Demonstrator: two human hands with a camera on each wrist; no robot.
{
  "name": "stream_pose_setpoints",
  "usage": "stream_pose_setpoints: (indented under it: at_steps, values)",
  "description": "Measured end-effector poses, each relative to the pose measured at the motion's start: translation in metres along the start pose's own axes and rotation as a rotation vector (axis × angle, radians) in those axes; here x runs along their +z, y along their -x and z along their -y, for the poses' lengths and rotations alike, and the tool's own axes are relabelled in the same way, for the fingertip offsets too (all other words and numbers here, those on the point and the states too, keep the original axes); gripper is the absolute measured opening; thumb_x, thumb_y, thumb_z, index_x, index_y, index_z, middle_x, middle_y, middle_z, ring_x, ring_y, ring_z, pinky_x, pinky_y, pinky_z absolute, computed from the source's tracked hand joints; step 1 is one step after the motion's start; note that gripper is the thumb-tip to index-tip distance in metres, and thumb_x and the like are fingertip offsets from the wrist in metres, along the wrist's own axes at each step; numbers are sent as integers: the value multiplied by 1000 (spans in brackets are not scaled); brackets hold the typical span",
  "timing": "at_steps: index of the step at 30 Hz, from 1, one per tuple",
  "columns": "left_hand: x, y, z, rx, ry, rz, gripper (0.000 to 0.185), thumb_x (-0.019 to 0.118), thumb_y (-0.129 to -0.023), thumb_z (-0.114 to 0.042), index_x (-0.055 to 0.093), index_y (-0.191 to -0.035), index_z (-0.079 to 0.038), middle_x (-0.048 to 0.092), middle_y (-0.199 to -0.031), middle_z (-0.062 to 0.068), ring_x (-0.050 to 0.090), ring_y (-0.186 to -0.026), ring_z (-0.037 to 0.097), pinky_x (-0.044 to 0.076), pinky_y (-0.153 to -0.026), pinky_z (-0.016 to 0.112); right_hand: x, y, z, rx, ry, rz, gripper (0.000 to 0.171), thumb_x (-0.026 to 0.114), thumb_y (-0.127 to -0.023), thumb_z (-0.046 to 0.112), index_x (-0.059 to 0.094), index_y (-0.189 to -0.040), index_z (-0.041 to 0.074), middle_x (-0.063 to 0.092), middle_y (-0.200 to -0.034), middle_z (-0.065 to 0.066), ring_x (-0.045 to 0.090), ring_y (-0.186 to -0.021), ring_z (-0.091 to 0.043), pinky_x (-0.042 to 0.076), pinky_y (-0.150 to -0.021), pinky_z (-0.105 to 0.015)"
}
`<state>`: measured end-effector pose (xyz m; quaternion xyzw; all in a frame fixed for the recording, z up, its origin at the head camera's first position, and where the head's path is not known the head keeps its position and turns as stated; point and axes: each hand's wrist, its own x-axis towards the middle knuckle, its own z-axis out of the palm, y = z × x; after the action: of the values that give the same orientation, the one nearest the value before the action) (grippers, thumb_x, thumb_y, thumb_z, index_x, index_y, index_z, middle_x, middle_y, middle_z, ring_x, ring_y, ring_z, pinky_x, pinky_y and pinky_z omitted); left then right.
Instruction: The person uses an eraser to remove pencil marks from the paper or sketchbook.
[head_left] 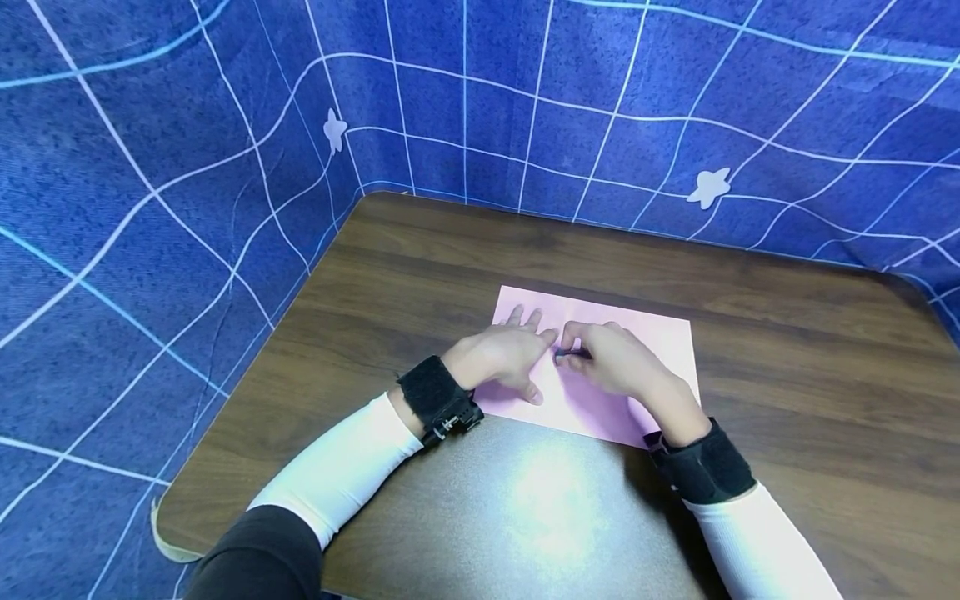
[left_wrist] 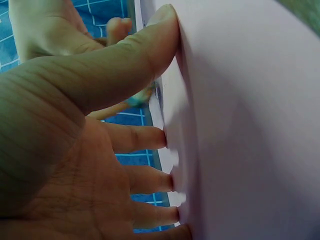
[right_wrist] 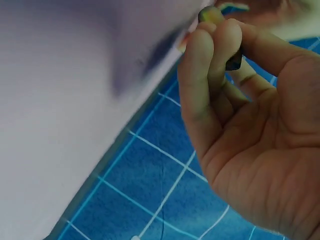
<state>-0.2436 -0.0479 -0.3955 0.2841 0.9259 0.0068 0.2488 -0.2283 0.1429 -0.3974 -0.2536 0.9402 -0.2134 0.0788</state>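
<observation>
A sheet of pink paper (head_left: 660, 342) lies on the wooden table. My left hand (head_left: 506, 354) rests on its left part with fingers spread; in the left wrist view the thumb (left_wrist: 135, 62) and the fingertips press on the sheet. Close to the right of it, over the middle of the paper, my right hand (head_left: 618, 358) pinches a short dark stick-like object (head_left: 573, 353) between thumb and fingers. The right wrist view shows one dark end of this object (right_wrist: 234, 61) past the fingers and a yellowish patch near its other end. Its exact kind I cannot tell.
The brown wooden table (head_left: 420, 250) extends around the paper on all sides. Behind it and to the left hangs a blue cloth (head_left: 450, 108) with white grid lines and star shapes. Black straps (head_left: 708, 467) with small devices sit on both wrists, over white sleeves.
</observation>
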Motion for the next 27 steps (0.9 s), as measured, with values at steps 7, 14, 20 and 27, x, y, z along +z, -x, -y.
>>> stream_pose_setpoints:
  at_steps: [7, 14, 20, 27]
  values:
    - [0, 1, 1, -8, 11, -3, 110, 80, -83, -54, 18, -166, -18, 2, -171, 22, 0, -158, 46, 15, -129, 55, 2, -4, -1, 59, -35, 48, 16, 76, -92, 18, 61, -85, 18, 63, -70, 4, 53, -68, -15, 40, -65, -31]
    - [0, 0, 0, -8, 2, 4, 110, 80, -83, -55, 17, -166, -19, 2, -171, 22, 1, -158, 45, 15, -129, 55, -2, 0, -7, 87, -80, 69, 18, 78, -87, 14, 61, -81, 17, 56, -66, 4, 49, -65, -15, 37, -62, -30]
    - [-1, 0, -1, -8, 12, 0, 112, 81, -82, -54, 16, -166, -19, 0, -172, 20, 0, -158, 45, 15, -130, 54, -10, 8, -19, 123, -99, 71, 21, 77, -81, 10, 58, -75, 15, 50, -63, 6, 47, -64, -14, 36, -61, -29]
    - [0, 0, 0, -10, 21, 3, 111, 81, -82, -53, 16, -166, -19, 0, -172, 19, 0, -158, 45, 14, -130, 53, -20, 13, -31, 186, -124, 134, 17, 72, -82, 8, 58, -75, 13, 45, -60, 6, 43, -60, -13, 33, -56, -28]
